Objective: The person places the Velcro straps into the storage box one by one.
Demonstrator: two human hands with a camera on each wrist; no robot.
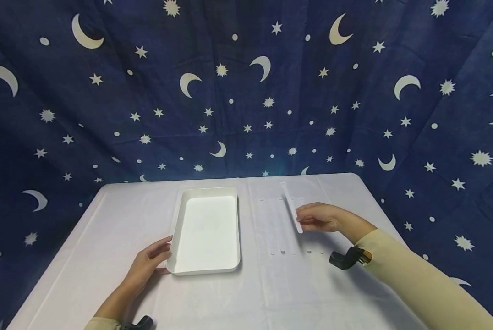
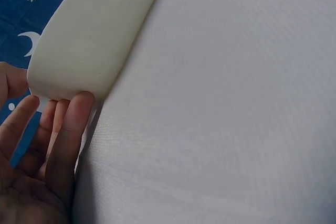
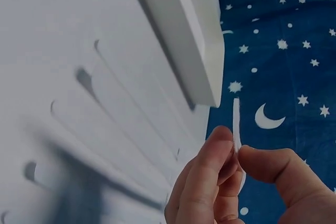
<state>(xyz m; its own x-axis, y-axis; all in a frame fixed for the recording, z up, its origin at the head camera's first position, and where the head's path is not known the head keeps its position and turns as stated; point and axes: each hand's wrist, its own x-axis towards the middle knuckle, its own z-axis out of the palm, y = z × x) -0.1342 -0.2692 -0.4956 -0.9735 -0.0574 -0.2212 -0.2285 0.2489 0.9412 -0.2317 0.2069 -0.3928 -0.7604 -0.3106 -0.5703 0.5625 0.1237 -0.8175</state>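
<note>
A shallow white rectangular tray point(image 1: 207, 236) stands left of centre on the white-covered table. At its near left corner my left hand point(image 1: 147, 261) rests with fingers and thumb spread against the outside of the wall. In the left wrist view the fingertips point(image 2: 79, 106) touch the tray's side wall point(image 2: 100, 30). Right of the tray, my right hand point(image 1: 318, 217) holds up a thin white strip point(image 1: 292, 208) with a rounded end. Thumb and fingers pinch it edge-on in the right wrist view. Below it, several similar white strips point(image 1: 267, 227) lie side by side on the cloth.
The white table cloth point(image 1: 213, 302) has faint creases. A dark blue curtain point(image 1: 246, 82) with moons and stars hangs along the table's far side. Black wrist mounts point(image 1: 345, 258) show at both sleeves. In the right wrist view, the tray's wall point(image 3: 210, 72) rises beyond the lying strips.
</note>
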